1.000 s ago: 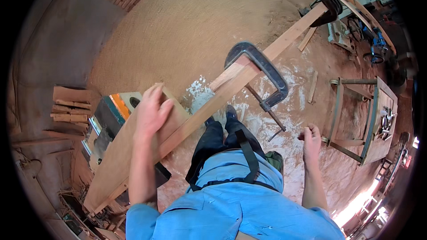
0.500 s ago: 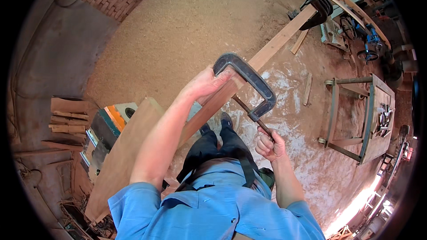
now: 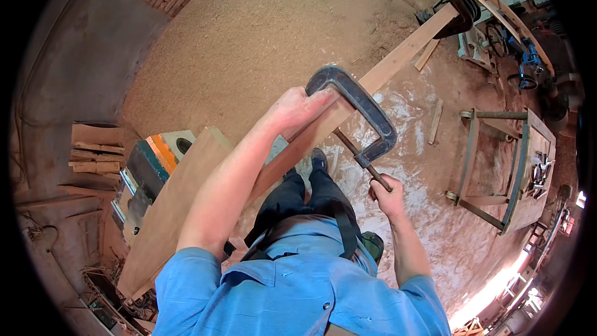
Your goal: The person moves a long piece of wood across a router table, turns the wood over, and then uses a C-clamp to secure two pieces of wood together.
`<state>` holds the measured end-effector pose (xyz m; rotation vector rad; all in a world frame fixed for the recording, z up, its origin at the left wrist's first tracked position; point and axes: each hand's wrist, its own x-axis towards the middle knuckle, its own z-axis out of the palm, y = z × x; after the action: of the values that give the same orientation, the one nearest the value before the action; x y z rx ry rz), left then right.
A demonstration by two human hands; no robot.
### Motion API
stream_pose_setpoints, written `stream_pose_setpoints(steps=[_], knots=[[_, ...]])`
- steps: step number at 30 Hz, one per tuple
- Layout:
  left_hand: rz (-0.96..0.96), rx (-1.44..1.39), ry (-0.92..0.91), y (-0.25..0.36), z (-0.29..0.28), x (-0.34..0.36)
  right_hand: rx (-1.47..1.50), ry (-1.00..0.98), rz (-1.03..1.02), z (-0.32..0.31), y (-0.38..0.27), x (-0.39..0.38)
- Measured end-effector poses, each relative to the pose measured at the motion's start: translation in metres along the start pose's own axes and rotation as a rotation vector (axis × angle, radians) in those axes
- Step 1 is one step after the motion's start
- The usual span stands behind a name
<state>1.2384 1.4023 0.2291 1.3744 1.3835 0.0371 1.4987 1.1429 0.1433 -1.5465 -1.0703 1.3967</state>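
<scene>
A large dark C-clamp (image 3: 368, 109) sits around a long wooden beam (image 3: 401, 51) that runs from lower left to upper right in front of me. My left hand (image 3: 298, 111) holds the upper end of the clamp against the beam's far side, its thumb lying along the wood and its other fingers mostly hidden. The clamp's threaded screw (image 3: 347, 142) points down toward me on the near side. My right hand (image 3: 388, 196) is closed at the lower end of that screw. Whether the screw presses on the wood cannot be made out.
More clamps (image 3: 463, 15) grip the beam's far end. A broad wooden panel (image 3: 171, 211) stands at my left, beside a machine with an orange stripe (image 3: 163, 157). To the right is a wheeled wooden-topped cart (image 3: 528, 171) with metal tools on it. Wood scraps (image 3: 435, 121) lie on the dusty floor.
My right hand has turned at the screw's end, its fingers now wrapped lower and the knuckles facing up. Clamp, beam and left hand appear slightly further right in view. The left hand keeps its hold.
</scene>
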Motion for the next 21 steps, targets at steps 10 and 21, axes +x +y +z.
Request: stream_pose_setpoints(steps=[10,21], knots=[[-0.036,0.005,0.014,-0.005,0.0,0.003,0.493,0.106,0.534,-0.037,-0.001,-0.025],[-0.004,0.036,0.028,-0.008,0.001,0.01,0.839,0.101,0.235,-0.013,-0.027,-0.02]])
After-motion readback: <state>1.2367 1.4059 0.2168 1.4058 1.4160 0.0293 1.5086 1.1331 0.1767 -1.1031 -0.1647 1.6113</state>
